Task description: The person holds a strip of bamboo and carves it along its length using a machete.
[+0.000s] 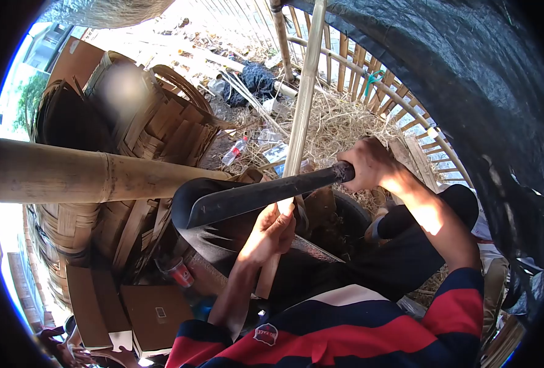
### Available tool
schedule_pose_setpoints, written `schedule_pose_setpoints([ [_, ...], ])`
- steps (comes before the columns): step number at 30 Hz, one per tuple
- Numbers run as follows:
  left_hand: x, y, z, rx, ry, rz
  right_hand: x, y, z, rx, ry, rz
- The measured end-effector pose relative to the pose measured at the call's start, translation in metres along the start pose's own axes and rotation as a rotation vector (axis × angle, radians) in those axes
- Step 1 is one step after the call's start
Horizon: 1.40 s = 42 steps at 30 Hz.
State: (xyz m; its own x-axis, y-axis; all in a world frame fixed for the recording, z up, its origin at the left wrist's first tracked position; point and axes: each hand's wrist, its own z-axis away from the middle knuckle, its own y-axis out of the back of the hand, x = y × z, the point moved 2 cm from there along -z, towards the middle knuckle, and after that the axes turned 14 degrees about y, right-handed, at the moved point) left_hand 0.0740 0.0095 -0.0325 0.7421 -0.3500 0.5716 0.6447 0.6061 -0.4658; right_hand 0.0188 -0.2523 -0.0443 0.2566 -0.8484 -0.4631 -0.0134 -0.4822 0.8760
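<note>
My right hand is closed around the dark handle of a machete. The broad dark blade stretches left across a long pale bamboo strip, over my lap. Just below the blade, my left hand grips that strip, thumb and fingers pressed on it. From there the strip rises toward the top of the view, and its lower end runs down past my wrist. Where exactly the edge meets the bamboo is hard to make out.
A thick bamboo pole crosses at left in front of stacked woven baskets. Straw and a plastic bottle lie ahead. A slatted bamboo fence and dark tarp border the right. Cardboard boxes stand lower left.
</note>
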Motion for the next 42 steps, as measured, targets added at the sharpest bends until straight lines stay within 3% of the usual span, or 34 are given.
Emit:
schedule_pose_setpoints([
  [5, 0.002, -0.005, 0.001, 0.091, -0.019, -0.097, 0.004, 0.002, 0.007, 0.042, 0.014, 0.031],
  [16, 0.002, -0.002, 0.005, 0.072, -0.020, -0.099, 0.018, 0.010, 0.020, 0.051, -0.009, 0.112],
  [19, -0.005, 0.005, 0.018, 0.045, 0.003, -0.070, 0.044, 0.025, 0.035, 0.071, -0.233, 0.025],
  [20, -0.008, 0.007, 0.025, 0.029, 0.023, -0.063, 0.057, 0.036, 0.041, 0.125, -0.418, 0.018],
  [22, -0.017, 0.011, 0.032, -0.023, 0.092, -0.050, 0.083, 0.057, 0.054, 0.221, -0.539, 0.105],
  [26, -0.009, 0.000, 0.009, -0.041, 0.081, -0.055, 0.075, 0.057, 0.059, 0.202, -0.647, 0.053],
  [28, -0.004, -0.004, -0.003, -0.081, 0.068, -0.023, 0.052, 0.038, 0.051, 0.240, -0.514, -0.013],
  [32, -0.001, -0.006, -0.008, -0.065, 0.020, -0.044, -0.004, 0.008, 0.031, 0.048, -0.305, -0.129],
  [34, 0.000, -0.009, -0.004, -0.023, 0.038, 0.004, -0.013, -0.012, 0.028, 0.109, -0.160, -0.163],
  [42, -0.003, -0.008, 0.000, -0.047, 0.011, -0.029, -0.001, -0.011, 0.017, 0.002, -0.156, -0.057],
])
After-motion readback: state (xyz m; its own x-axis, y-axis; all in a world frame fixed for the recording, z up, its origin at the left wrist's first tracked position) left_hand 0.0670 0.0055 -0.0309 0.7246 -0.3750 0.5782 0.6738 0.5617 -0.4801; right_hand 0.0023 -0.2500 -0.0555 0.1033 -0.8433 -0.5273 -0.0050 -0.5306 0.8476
